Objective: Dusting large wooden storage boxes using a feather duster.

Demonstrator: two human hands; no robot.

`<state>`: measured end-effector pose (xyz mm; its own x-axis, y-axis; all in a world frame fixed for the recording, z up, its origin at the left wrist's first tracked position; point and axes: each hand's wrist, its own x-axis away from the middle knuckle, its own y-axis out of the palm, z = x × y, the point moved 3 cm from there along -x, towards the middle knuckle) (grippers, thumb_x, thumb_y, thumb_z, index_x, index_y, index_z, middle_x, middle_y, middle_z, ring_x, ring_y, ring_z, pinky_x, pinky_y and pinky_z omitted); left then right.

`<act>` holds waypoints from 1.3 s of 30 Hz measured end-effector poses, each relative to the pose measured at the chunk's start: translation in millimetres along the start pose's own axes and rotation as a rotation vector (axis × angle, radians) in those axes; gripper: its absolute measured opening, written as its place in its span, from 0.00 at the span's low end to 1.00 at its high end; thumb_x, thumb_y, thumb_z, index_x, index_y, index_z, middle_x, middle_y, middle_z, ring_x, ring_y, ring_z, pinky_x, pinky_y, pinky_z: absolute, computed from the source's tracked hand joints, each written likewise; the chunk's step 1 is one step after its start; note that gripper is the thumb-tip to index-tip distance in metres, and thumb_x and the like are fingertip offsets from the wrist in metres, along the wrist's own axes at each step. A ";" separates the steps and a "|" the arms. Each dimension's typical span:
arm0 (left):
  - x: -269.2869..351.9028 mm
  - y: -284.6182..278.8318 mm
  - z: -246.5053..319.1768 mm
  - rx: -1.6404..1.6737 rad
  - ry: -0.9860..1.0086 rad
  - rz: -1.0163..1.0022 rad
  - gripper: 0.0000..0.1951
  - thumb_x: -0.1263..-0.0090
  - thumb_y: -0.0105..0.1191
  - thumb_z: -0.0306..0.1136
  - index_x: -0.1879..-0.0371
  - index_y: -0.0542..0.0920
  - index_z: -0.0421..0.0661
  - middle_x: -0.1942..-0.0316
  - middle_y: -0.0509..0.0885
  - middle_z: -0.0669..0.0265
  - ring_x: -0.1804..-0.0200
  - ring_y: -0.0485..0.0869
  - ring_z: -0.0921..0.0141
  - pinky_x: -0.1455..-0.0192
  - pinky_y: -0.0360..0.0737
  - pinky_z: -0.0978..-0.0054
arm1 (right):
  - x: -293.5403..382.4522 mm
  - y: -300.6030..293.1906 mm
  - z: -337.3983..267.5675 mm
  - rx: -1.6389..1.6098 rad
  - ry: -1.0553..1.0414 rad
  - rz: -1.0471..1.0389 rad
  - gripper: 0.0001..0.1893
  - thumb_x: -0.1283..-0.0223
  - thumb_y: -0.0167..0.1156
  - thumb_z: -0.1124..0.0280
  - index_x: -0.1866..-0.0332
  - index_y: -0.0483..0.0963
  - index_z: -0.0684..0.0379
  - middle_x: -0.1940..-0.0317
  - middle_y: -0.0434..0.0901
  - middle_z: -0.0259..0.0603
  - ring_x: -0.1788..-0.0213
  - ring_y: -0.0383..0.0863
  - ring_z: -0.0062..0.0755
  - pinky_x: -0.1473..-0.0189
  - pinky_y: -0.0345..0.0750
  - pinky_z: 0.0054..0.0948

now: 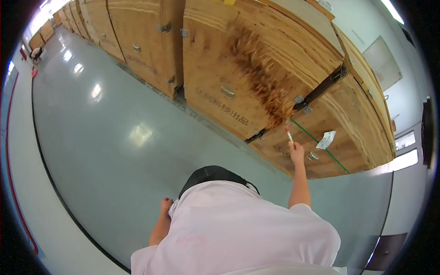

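My right hand (297, 152) grips the pale handle of a feather duster (261, 77), which has a red band near the feathers. Its long brown feathers lie against the front of a large wooden crate (209, 68) and reach up towards its top. Below the feathers, the crate front bears a metal handle (227, 91) and printed writing. Down at my left side, my left hand (166, 205) is beside my waist with its fingers curled. Whether anything is in it cannot be made out.
A neighbouring crate (330, 113) at the right carries a green strap (302, 129) and a paper label (326, 140). More wooden crates (137, 34) line the wall to the left. Glossy grey floor (113, 137) runs alongside. A person (36, 53) bends down far off.
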<state>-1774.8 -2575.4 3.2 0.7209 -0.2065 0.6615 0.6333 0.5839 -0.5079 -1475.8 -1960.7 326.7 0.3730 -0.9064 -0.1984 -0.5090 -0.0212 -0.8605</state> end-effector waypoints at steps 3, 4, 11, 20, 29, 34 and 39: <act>-2.0 1.1 18.1 0.103 -0.036 -0.001 0.11 0.49 0.51 0.32 0.72 0.78 0.36 0.74 0.82 0.56 0.72 0.81 0.65 0.67 0.77 0.69 | 12.7 5.5 -7.9 0.112 0.058 -0.128 0.18 0.45 0.54 0.55 0.74 0.72 0.63 0.83 0.73 0.49 0.78 0.72 0.50 0.74 0.67 0.40; 3.2 -0.5 36.5 0.099 -0.026 -0.006 0.11 0.49 0.51 0.32 0.72 0.78 0.36 0.74 0.82 0.56 0.72 0.81 0.65 0.67 0.77 0.69 | 16.8 1.1 -10.5 0.214 0.021 -0.081 0.18 0.45 0.54 0.55 0.74 0.72 0.61 0.82 0.73 0.52 0.77 0.73 0.51 0.73 0.67 0.42; 6.8 0.0 33.1 -0.021 0.023 -0.038 0.10 0.48 0.52 0.31 0.72 0.78 0.35 0.75 0.82 0.55 0.72 0.81 0.66 0.68 0.77 0.69 | 22.1 -35.6 38.2 0.022 0.049 0.264 0.18 0.47 0.57 0.55 0.77 0.69 0.62 0.86 0.69 0.47 0.82 0.67 0.45 0.77 0.64 0.37; 1.0 3.3 15.5 -0.086 0.031 -0.038 0.12 0.50 0.54 0.31 0.71 0.79 0.35 0.75 0.82 0.55 0.71 0.81 0.65 0.67 0.77 0.69 | 26.0 4.3 100.8 -0.028 0.299 0.033 0.23 0.46 0.54 0.52 0.78 0.70 0.65 0.82 0.73 0.54 0.75 0.76 0.48 0.72 0.70 0.40; 10.3 -0.8 50.2 -0.043 0.037 -0.027 0.11 0.50 0.52 0.32 0.73 0.78 0.36 0.75 0.82 0.56 0.72 0.82 0.66 0.67 0.77 0.71 | 50.1 6.0 83.3 0.261 0.341 -0.039 0.25 0.49 0.54 0.47 0.78 0.73 0.65 0.80 0.75 0.54 0.71 0.76 0.54 0.70 0.70 0.44; 9.0 0.9 37.5 -0.015 0.007 -0.027 0.12 0.51 0.53 0.33 0.73 0.79 0.37 0.74 0.82 0.55 0.71 0.82 0.67 0.66 0.77 0.70 | 43.2 -12.5 108.1 0.137 0.337 0.190 0.20 0.49 0.56 0.54 0.76 0.74 0.66 0.81 0.75 0.54 0.73 0.75 0.53 0.70 0.70 0.40; -6.6 5.5 11.5 -0.166 0.035 -0.045 0.15 0.45 0.54 0.40 0.70 0.80 0.38 0.73 0.82 0.53 0.68 0.81 0.63 0.64 0.75 0.68 | 39.7 -16.8 140.5 -0.107 0.396 0.425 0.17 0.47 0.55 0.59 0.73 0.75 0.66 0.81 0.75 0.53 0.75 0.75 0.51 0.70 0.70 0.39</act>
<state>-1779.2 -2561.8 2.4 0.6984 -0.2587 0.6674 0.7008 0.4366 -0.5641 -1343.4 -1937.0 267.3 -0.1878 -0.9329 -0.3072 -0.6340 0.3541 -0.6875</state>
